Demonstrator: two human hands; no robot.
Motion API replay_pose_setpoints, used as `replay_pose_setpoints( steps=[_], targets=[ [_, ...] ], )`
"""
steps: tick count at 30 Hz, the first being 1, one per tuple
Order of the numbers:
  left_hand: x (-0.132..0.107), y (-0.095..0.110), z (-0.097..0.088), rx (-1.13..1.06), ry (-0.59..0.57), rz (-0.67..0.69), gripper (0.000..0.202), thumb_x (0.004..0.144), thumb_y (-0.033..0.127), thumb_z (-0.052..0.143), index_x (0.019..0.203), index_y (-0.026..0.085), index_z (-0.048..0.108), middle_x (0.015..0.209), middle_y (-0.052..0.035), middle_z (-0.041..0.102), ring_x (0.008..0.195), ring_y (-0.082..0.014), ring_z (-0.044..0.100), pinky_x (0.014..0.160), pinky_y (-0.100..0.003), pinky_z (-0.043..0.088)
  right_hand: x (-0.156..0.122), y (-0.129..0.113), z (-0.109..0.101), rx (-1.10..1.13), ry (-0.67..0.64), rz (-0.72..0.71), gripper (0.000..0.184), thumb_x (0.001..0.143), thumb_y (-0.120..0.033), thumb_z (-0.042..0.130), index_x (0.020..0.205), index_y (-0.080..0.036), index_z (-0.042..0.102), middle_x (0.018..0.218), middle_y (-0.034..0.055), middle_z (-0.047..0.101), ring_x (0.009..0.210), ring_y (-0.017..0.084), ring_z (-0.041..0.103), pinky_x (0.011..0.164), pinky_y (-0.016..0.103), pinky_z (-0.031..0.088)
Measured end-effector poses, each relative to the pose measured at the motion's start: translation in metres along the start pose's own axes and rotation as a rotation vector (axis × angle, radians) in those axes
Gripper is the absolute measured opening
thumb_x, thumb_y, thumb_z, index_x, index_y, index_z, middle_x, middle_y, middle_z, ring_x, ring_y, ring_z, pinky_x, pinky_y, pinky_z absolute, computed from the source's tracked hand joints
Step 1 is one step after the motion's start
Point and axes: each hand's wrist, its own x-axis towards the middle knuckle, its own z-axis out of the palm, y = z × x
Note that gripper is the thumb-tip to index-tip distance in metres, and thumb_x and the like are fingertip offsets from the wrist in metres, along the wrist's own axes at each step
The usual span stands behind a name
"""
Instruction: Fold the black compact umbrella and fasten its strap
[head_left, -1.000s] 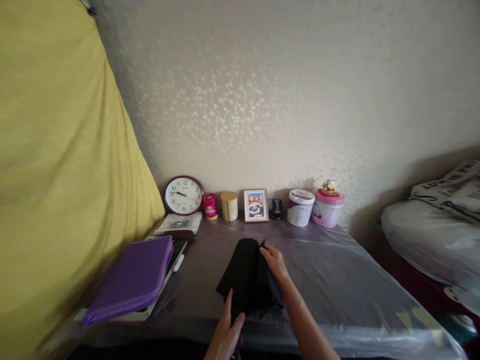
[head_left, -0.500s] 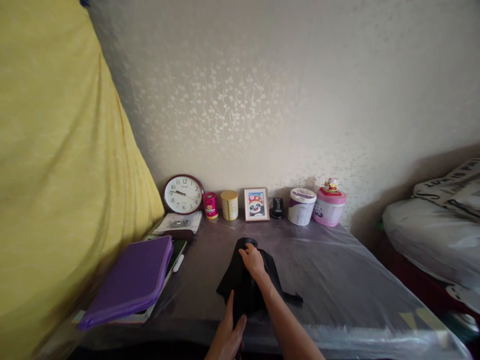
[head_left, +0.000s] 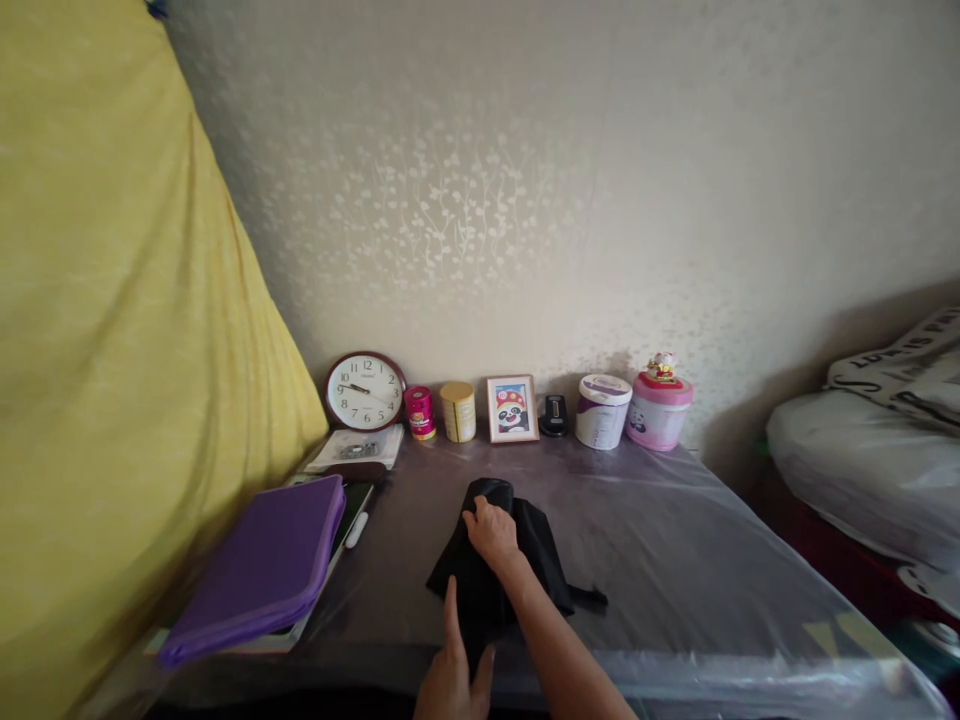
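Note:
A black cloth [head_left: 544,555] lies folded on the plastic-covered table [head_left: 675,560] in front of me. My right hand [head_left: 491,530] rests on top of its far part, fingers curled and pressing the fabric down. My left hand [head_left: 454,670] lies at the near edge of the cloth with fingers stretched out flat against it. A thin black strap or corner of the cloth sticks out to the right.
A purple folder [head_left: 262,565] lies at the left on papers. Along the wall stand a round clock [head_left: 365,391], a red tin [head_left: 420,412], a yellow tin [head_left: 458,411], a framed panda picture [head_left: 512,408], a white tub [head_left: 602,411] and a pink tub [head_left: 658,412]. Yellow curtain at left, bedding at right.
My right hand moved from the cloth's right side onto its top and slid leftward, bunching the fabric. The cloth's right corner now sticks out. My left hand stayed at the near edge.

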Motion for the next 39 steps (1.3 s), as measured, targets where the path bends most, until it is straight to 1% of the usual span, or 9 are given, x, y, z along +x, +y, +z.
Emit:
replay_pose_setpoints(
  steps=[3,8,15,18,24,31,34,37,39],
  targets=[
    [0.001,0.008,-0.005,0.113,-0.024,0.089,0.077,0.083,0.027,0.040,0.140,0.014,-0.011,0.141,-0.0124,0.032,0.114,-0.0197,0.051,0.090,-0.024,0.038,-0.003,0.002,0.001,0.011,0.002,-0.050,0.022,0.083,-0.028,0.046,0.100,-0.018,0.058,0.084,0.0092,0.069,0.085,0.022,0.064,0.071,0.028,0.043],
    [0.008,0.016,-0.006,0.174,-0.127,0.052,0.072,0.083,0.023,0.041,0.141,0.017,-0.002,0.124,-0.0116,0.055,0.106,-0.0206,0.057,0.086,-0.026,0.039,-0.014,0.008,-0.006,0.049,0.003,-0.144,0.023,0.083,-0.025,0.046,0.101,-0.024,0.059,0.083,0.0027,0.068,0.084,0.017,0.063,0.072,0.024,0.042],
    [0.016,0.008,0.002,0.216,-0.111,-0.005,0.070,0.085,0.019,0.038,0.140,0.007,-0.004,0.114,-0.0175,0.059,0.101,-0.0214,0.059,0.083,-0.026,0.039,-0.063,0.029,-0.023,0.318,0.048,-0.611,0.027,0.089,-0.020,0.035,0.098,-0.022,0.061,0.094,0.0012,0.066,0.088,0.013,0.057,0.084,0.025,0.041],
    [0.018,0.005,0.004,0.275,-0.139,-0.032,0.069,0.085,0.020,0.037,0.140,0.006,-0.002,0.112,-0.0175,0.061,0.099,-0.0222,0.060,0.082,-0.026,0.039,-0.073,0.038,-0.018,0.296,0.066,-0.689,0.028,0.089,-0.017,0.034,0.101,-0.021,0.060,0.105,0.0030,0.063,0.098,0.014,0.054,0.091,0.029,0.038],
    [0.020,0.005,0.004,0.285,-0.152,-0.046,0.071,0.086,0.024,0.034,0.139,0.010,-0.010,0.104,-0.0153,0.065,0.092,-0.0230,0.063,0.077,-0.028,0.041,-0.036,0.051,-0.004,0.198,0.089,-0.632,0.025,0.088,-0.023,0.041,0.105,-0.022,0.061,0.113,0.0033,0.061,0.119,0.017,0.042,0.104,0.039,0.024],
    [0.025,0.000,0.005,0.225,-0.166,-0.084,0.075,0.083,0.023,0.039,0.139,0.014,-0.009,0.106,-0.0124,0.065,0.091,-0.0215,0.063,0.077,-0.026,0.042,0.029,0.066,0.007,0.156,0.091,-0.560,0.028,0.088,-0.023,0.039,0.106,-0.024,0.061,0.115,0.0026,0.061,0.120,0.016,0.041,0.104,0.042,0.020],
    [0.025,0.001,0.005,0.197,-0.153,-0.097,0.077,0.081,0.025,0.041,0.140,0.016,-0.008,0.104,-0.0104,0.066,0.090,-0.0203,0.063,0.075,-0.024,0.042,0.050,0.069,0.005,0.109,0.123,-0.438,0.028,0.087,-0.022,0.040,0.108,-0.024,0.060,0.117,0.0036,0.059,0.119,0.016,0.043,0.103,0.040,0.024],
    [0.025,0.001,0.004,0.198,-0.165,-0.090,0.077,0.082,0.027,0.040,0.139,0.015,-0.009,0.102,-0.0104,0.066,0.089,-0.0214,0.063,0.075,-0.026,0.042,0.052,0.067,-0.002,0.065,0.206,-0.257,0.030,0.087,-0.021,0.040,0.112,-0.018,0.057,0.121,0.0095,0.056,0.118,0.019,0.044,0.100,0.039,0.029],
    [0.025,0.000,0.004,0.196,-0.168,-0.076,0.077,0.082,0.026,0.041,0.139,0.014,-0.009,0.101,-0.0108,0.067,0.090,-0.0218,0.063,0.078,-0.027,0.042,0.038,0.063,-0.005,0.077,0.263,-0.257,0.031,0.088,-0.023,0.039,0.113,-0.015,0.056,0.123,0.0118,0.054,0.119,0.020,0.043,0.100,0.039,0.030]
  ],
)
